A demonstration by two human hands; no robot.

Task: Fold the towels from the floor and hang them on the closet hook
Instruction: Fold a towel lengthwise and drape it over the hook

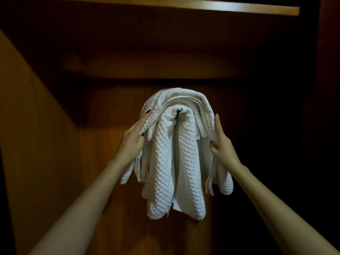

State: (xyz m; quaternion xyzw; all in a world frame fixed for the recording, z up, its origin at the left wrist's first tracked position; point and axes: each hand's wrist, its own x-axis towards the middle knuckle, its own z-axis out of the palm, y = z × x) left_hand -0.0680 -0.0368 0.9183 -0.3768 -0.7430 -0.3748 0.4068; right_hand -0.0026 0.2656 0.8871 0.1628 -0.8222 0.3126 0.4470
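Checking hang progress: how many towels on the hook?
2 told apart: an inner towel draped on the hook, and an outer towel folded over it, held by the left hand and right hand. Its layers may hide more.

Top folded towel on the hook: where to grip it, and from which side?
Grip the top folded towel at its two hanging sides, from left and right, where the left hand and right hand pinch it. Draped over the hook, its layers should stay together so.
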